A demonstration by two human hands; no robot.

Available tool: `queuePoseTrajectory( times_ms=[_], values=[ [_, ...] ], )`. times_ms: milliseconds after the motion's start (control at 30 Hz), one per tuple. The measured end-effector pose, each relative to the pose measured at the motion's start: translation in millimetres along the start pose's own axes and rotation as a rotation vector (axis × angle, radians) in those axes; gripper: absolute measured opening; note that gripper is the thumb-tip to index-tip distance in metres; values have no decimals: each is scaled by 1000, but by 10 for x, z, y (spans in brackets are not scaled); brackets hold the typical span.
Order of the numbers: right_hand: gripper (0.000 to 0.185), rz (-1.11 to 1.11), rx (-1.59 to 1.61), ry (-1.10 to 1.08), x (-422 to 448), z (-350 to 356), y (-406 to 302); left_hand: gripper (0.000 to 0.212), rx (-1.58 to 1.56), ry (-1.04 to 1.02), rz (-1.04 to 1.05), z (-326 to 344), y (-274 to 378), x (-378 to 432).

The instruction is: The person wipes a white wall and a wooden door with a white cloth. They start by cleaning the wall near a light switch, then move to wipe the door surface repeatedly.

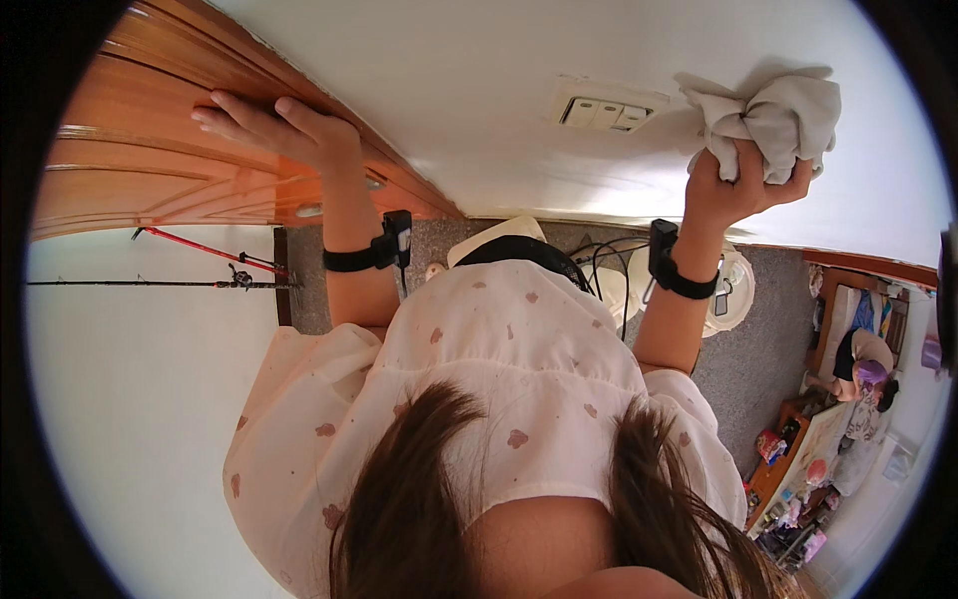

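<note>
My right hand (737, 180) grips a crumpled light grey cloth (793, 120) and holds it against the white wall (464, 67). Just left of the cloth is a wall switch plate (614, 108) with several rocker switches. My left hand (281, 131) has its fingers spread and holds nothing; it rests at the varnished wooden door (150, 150), by the door frame. Each wrist wears a black strap with a small device on it.
Fishing rods (243, 281) stand by the left wall. Below me are a pale stool (737, 299) with a phone (721, 303) on it, and black cables (625, 269). At the far right, another person (868, 356) bends over near a cluttered wooden table (778, 464).
</note>
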State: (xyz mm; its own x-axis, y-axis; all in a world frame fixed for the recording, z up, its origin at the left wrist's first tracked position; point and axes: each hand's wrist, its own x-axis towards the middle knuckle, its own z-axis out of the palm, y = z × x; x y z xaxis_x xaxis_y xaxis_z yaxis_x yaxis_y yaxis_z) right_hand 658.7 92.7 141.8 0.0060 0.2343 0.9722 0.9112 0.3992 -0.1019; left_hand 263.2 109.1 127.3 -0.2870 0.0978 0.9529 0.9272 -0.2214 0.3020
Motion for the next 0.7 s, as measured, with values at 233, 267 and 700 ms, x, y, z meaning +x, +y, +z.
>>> queuePoseTrajectory(
  times_ms=[233, 267, 700],
  values=[
    [24, -145, 64, -169, -70, 179, -645, 60, -15, 6, 2, 12, -5, -12],
    [23, -115, 109, -88, -83, 174, -621, 60, -22, 8, 0, 13, -3, -13],
    [49, 331, 286, -240, -934, 58, -706, 61, -44, -2, -13, 13, 47, 2]
  ],
)
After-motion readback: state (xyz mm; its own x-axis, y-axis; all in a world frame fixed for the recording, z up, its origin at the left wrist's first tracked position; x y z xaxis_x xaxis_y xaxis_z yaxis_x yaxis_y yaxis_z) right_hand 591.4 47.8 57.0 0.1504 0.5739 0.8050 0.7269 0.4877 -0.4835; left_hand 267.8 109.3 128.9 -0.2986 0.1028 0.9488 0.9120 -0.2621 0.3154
